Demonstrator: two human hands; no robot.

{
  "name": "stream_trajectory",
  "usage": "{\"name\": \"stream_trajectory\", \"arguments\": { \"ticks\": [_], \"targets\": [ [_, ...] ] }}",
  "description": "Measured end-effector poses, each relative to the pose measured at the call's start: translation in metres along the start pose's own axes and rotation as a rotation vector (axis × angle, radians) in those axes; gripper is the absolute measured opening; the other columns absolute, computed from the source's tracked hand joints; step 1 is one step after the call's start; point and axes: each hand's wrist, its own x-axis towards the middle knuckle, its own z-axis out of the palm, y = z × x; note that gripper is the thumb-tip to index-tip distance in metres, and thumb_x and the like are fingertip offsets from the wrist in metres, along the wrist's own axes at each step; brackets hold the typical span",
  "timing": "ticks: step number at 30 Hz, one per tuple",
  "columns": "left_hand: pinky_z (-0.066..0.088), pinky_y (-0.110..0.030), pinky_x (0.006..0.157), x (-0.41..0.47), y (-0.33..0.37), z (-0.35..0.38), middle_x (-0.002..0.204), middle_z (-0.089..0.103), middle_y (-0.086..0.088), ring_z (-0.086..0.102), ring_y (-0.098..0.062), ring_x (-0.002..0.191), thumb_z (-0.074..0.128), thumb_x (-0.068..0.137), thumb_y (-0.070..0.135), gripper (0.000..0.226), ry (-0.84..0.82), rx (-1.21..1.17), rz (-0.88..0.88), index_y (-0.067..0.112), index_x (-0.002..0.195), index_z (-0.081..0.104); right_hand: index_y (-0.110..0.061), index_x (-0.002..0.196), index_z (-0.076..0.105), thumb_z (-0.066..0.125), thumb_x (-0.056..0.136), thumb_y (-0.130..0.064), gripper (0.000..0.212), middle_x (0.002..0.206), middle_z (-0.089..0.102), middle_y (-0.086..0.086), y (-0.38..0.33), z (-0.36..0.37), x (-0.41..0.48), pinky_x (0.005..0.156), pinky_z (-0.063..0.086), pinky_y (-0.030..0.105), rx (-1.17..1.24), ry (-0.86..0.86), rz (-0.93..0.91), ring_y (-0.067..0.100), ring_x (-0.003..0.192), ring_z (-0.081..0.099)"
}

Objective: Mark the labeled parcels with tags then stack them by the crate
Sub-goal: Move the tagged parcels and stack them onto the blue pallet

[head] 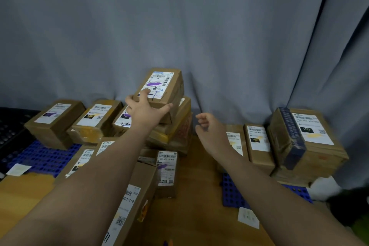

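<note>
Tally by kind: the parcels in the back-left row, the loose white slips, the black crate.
Parcels in the back-left row: 3
Loose white slips: 2
Black crate: 1
Total: 6

Body in view = 2 arms only, rest out of frame. L hand [146, 112] + L forearm [95, 168]: bare, uncovered from wrist right down to the bottom edge. R hand [209, 126] + R forearm [265, 181]: same, bare to the bottom-right corner. Both forearms slim and smooth; wide-angle lens makes them look fat near the cam, tapering to narrow wrists. Fingers [145, 92] bare. Nails too small/blurry to tell. Motion blur on both hands, esp. R.
</note>
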Motion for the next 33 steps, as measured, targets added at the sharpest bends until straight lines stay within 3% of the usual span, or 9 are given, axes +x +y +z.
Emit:
{"name": "stream_trajectory", "arguments": {
  "ticks": [8, 12, 15, 17, 20, 22, 25, 28, 33],
  "targets": [
    [0.034, -0.041, 0.112, -0.021, -0.044, -0.029, 0.149, 0.007, 0.003, 0.018, -0.022, 0.138, 0.083, 0.064, 0.045, 0.089, 0.097, -0.219, 0.295, 0.035, 0.138, 0.033, -0.021, 0.122, 0.050, 0.058, 0.093, -0.025, 0.030, 0.109, 0.059, -0.011, -0.047, 0.045, 0.001, 0.075, 0.046, 0.006, 0.274, 0.106, -0.100, 0.001, 0.101, 0.058],
    [0.046, -0.041, 0.103, -0.010, -0.088, -0.057, 0.144, 0.013, 0.007, 0.026, -0.019, 0.137, 0.079, 0.057, 0.054, 0.093, 0.123, -0.415, 0.397, 0.034, 0.136, 0.033, -0.036, 0.131, 0.036, 0.066, 0.078, -0.058, 0.065, 0.122, 0.057, -0.010, -0.092, 0.098, 0.006, 0.082, 0.053, 0.019, 0.450, 0.091, -0.119, 0.006, 0.110, 0.059],
    [0.043, -0.014, 0.097, 0.005, -0.120, -0.082, 0.141, 0.015, 0.004, 0.025, -0.018, 0.136, 0.081, 0.059, 0.041, 0.090, 0.127, -0.494, 0.418, 0.029, 0.135, 0.034, -0.028, 0.145, 0.019, 0.075, 0.073, -0.048, 0.093, 0.132, 0.050, -0.008, -0.118, 0.153, 0.016, 0.087, 0.049, 0.013, 0.540, 0.005, -0.056, 0.003, 0.116, 0.054],
    [0.039, -0.012, 0.099, 0.025, -0.151, -0.107, 0.140, 0.011, 0.011, 0.022, -0.018, 0.138, 0.081, 0.064, 0.035, 0.089, 0.102, -0.485, 0.439, 0.034, 0.136, 0.028, -0.034, 0.144, 0.017, 0.076, 0.065, -0.051, 0.101, 0.136, 0.049, -0.003, -0.135, 0.201, 0.025, 0.094, 0.051, 0.029, 0.569, 0.021, -0.004, 0.007, 0.119, 0.054],
    [0.039, -0.038, 0.108, 0.052, -0.202, -0.156, 0.146, 0.019, 0.010, 0.028, -0.017, 0.139, 0.067, 0.071, 0.059, 0.080, -0.002, -0.527, 0.421, 0.045, 0.136, 0.022, -0.034, 0.143, 0.020, 0.072, 0.075, -0.044, 0.086, 0.126, 0.057, -0.005, -0.162, 0.262, 0.037, 0.088, 0.054, 0.026, 0.647, 0.023, 0.106, 0.008, 0.110, 0.060],
    [0.048, -0.038, 0.099, 0.072, -0.230, -0.188, 0.140, 0.039, 0.002, 0.045, -0.013, 0.129, 0.057, 0.079, 0.065, 0.073, -0.067, -0.655, 0.322, 0.040, 0.139, 0.025, -0.031, 0.142, 0.027, 0.067, 0.085, -0.034, 0.070, 0.118, 0.062, -0.007, -0.173, 0.298, 0.047, 0.076, 0.053, 0.015, 0.709, -0.003, 0.180, 0.005, 0.101, 0.063],
    [0.052, -0.022, 0.084, 0.108, -0.264, -0.224, 0.124, 0.058, 0.015, 0.058, -0.005, 0.114, 0.058, 0.083, 0.053, 0.064, -0.205, -0.812, 0.069, 0.037, 0.140, 0.034, -0.034, 0.135, 0.042, 0.065, 0.078, -0.051, 0.064, 0.115, 0.065, -0.006, -0.185, 0.351, 0.061, 0.092, 0.051, 0.037, 0.742, -0.052, 0.320, 0.013, 0.105, 0.062],
    [0.053, -0.037, 0.092, 0.143, -0.300, -0.238, 0.126, 0.059, 0.011, 0.059, -0.015, 0.114, 0.063, 0.086, 0.043, 0.059, -0.330, -0.904, -0.162, 0.038, 0.139, 0.038, -0.041, 0.128, 0.051, 0.061, 0.072, -0.068, 0.063, 0.118, 0.064, -0.010, -0.192, 0.394, 0.072, 0.088, 0.050, 0.041, 0.731, -0.148, 0.465, 0.016, 0.112, 0.058],
    [0.050, -0.046, 0.095, 0.179, -0.350, -0.245, 0.121, 0.062, 0.001, 0.062, -0.020, 0.109, 0.059, 0.090, 0.029, 0.046, -0.252, -0.779, -0.209, 0.035, 0.133, 0.044, -0.044, 0.115, 0.059, 0.066, 0.082, -0.047, 0.034, 0.119, 0.063, -0.003, -0.199, 0.445, 0.082, 0.088, 0.052, 0.053, 0.921, -0.315, 0.650, 0.024, 0.111, 0.057]
  ]
}}
